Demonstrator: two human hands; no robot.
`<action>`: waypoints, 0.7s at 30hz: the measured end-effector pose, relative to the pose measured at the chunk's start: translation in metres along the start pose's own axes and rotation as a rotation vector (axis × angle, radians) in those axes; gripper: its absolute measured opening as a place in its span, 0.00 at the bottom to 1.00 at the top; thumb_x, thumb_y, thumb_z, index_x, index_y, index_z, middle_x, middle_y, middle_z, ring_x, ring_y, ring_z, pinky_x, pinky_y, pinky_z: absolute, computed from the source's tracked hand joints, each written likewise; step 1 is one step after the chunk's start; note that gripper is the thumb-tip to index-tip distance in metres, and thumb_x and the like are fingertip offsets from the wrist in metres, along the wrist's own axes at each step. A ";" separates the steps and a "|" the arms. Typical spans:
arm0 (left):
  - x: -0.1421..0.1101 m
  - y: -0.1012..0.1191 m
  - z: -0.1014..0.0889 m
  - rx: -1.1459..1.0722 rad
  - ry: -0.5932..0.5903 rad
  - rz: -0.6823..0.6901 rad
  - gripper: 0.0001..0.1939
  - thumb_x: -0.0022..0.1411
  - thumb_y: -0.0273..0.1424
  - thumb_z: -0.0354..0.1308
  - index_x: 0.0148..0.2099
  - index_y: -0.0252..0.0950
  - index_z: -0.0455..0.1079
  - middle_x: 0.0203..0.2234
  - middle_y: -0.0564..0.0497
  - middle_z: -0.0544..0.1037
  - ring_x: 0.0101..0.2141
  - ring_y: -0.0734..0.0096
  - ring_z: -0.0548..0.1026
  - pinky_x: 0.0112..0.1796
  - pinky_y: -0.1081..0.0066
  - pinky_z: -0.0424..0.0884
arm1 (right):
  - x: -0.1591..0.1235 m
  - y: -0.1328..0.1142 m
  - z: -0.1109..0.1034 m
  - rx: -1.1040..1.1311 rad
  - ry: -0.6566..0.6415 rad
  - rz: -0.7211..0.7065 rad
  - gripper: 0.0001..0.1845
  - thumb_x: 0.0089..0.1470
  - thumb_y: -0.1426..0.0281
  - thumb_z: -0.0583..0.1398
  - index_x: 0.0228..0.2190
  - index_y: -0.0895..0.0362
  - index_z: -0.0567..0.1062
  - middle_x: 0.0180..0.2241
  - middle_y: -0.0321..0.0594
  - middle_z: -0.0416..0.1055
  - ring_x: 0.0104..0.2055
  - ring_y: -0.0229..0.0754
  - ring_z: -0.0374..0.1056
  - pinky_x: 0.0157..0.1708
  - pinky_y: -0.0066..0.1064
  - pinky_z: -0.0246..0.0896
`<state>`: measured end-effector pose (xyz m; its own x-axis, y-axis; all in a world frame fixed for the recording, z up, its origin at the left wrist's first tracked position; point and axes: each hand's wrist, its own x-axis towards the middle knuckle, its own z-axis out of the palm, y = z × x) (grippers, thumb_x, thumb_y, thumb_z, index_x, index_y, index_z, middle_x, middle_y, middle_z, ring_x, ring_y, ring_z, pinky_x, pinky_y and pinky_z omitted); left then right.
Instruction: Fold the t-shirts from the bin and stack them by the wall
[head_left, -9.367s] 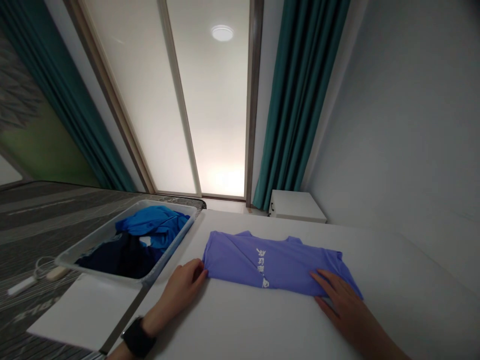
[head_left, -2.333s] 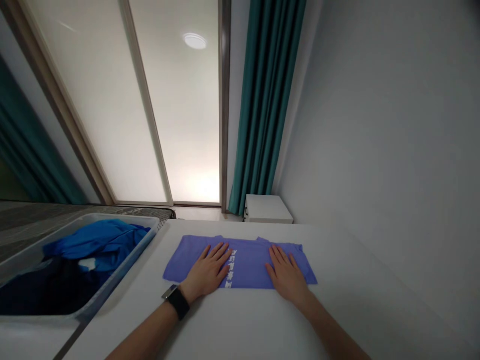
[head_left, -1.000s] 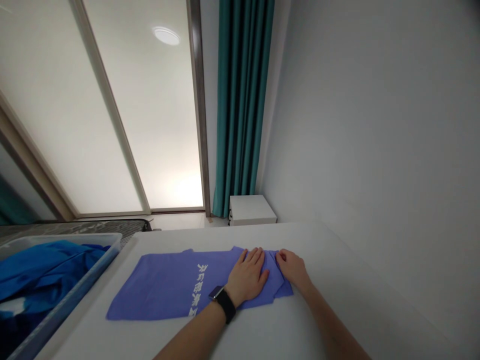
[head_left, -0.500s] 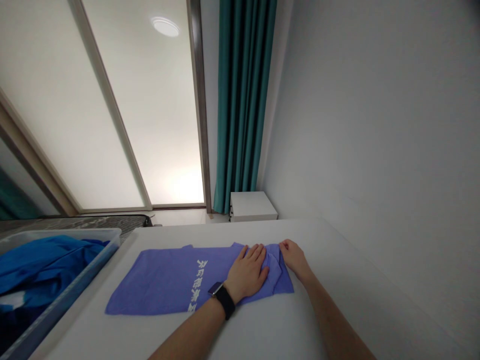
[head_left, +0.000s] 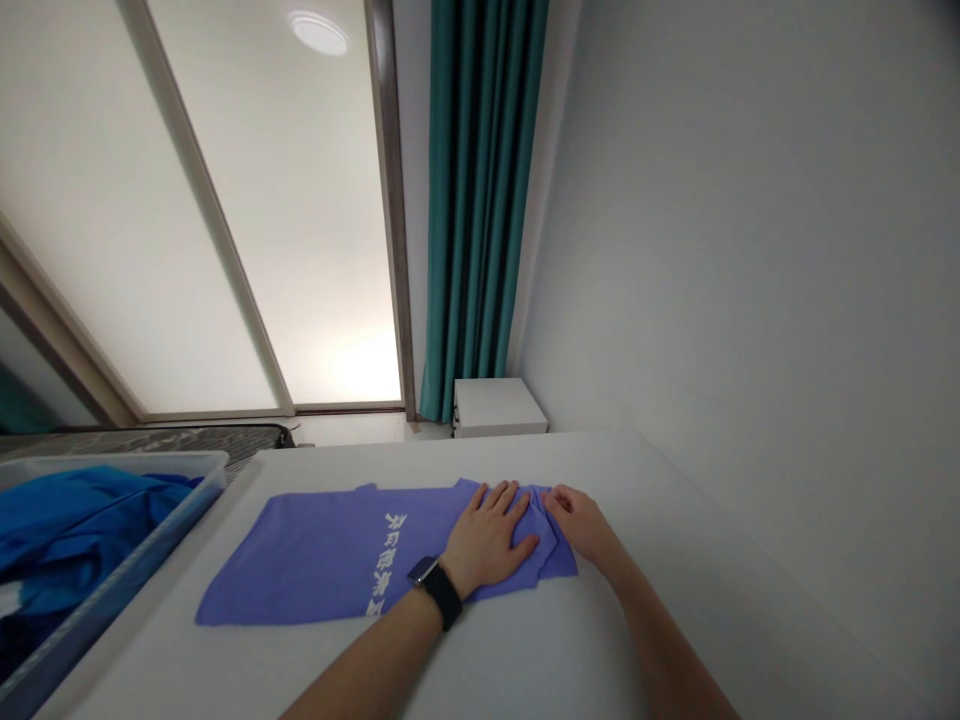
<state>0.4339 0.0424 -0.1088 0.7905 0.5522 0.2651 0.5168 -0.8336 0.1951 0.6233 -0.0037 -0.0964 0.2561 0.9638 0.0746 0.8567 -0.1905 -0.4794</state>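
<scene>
A purple T-shirt (head_left: 300, 560) with white printed characters lies folded lengthwise on the white table (head_left: 510, 660). Flat on its right part rests my left hand (head_left: 487, 540), fingers spread, with a black watch (head_left: 437, 585) at the wrist. My right hand (head_left: 577, 518) is closed at the shirt's far right edge, thumb and forefinger pinching the cloth there. Some folds bunch up between the two hands. Part of the print is hidden behind my left forearm.
At the left stands a pale plastic bin (head_left: 150, 555) holding blue clothes (head_left: 90, 520). Beyond the table are a small white cabinet (head_left: 499, 408), a teal curtain (head_left: 480, 200) and frosted sliding doors (head_left: 300, 220). A grey wall (head_left: 750, 300) runs along the right.
My right hand has shifted a little left along the shirt's edge, drawing cloth toward my left hand. My left hand stays pressed on the shirt. The view has turned slightly.
</scene>
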 end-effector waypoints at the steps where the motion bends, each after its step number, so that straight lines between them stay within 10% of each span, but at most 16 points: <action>1: 0.000 0.000 0.000 0.000 0.001 -0.003 0.31 0.69 0.50 0.43 0.67 0.38 0.56 0.65 0.43 0.60 0.64 0.56 0.56 0.62 0.51 0.50 | -0.002 -0.003 0.001 -0.012 -0.022 -0.018 0.19 0.62 0.59 0.50 0.26 0.54 0.72 0.25 0.34 0.74 0.29 0.38 0.68 0.29 0.26 0.55; 11: 0.000 0.001 -0.003 0.014 -0.007 -0.001 0.31 0.70 0.48 0.40 0.67 0.36 0.57 0.65 0.42 0.59 0.64 0.56 0.56 0.63 0.52 0.50 | -0.014 -0.003 -0.001 -0.258 -0.068 0.039 0.08 0.56 0.68 0.57 0.26 0.54 0.72 0.29 0.39 0.75 0.36 0.46 0.70 0.38 0.34 0.54; 16: 0.000 0.000 0.003 0.034 0.016 -0.007 0.31 0.71 0.46 0.40 0.67 0.34 0.55 0.65 0.41 0.60 0.64 0.58 0.56 0.63 0.54 0.50 | -0.017 -0.019 0.000 -0.260 0.115 -0.191 0.16 0.59 0.73 0.51 0.46 0.55 0.71 0.48 0.46 0.71 0.51 0.47 0.64 0.49 0.35 0.55; 21: 0.001 -0.002 0.009 0.080 0.021 -0.037 0.29 0.72 0.41 0.37 0.67 0.31 0.55 0.65 0.39 0.59 0.65 0.58 0.55 0.62 0.54 0.51 | -0.020 -0.027 0.009 -0.297 0.058 -0.289 0.16 0.61 0.75 0.49 0.43 0.54 0.73 0.45 0.45 0.72 0.49 0.48 0.64 0.48 0.37 0.56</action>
<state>0.4370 0.0442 -0.1176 0.7639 0.5820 0.2788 0.5705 -0.8110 0.1297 0.5911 -0.0160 -0.0932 0.0040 0.9750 0.2220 0.9867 0.0323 -0.1596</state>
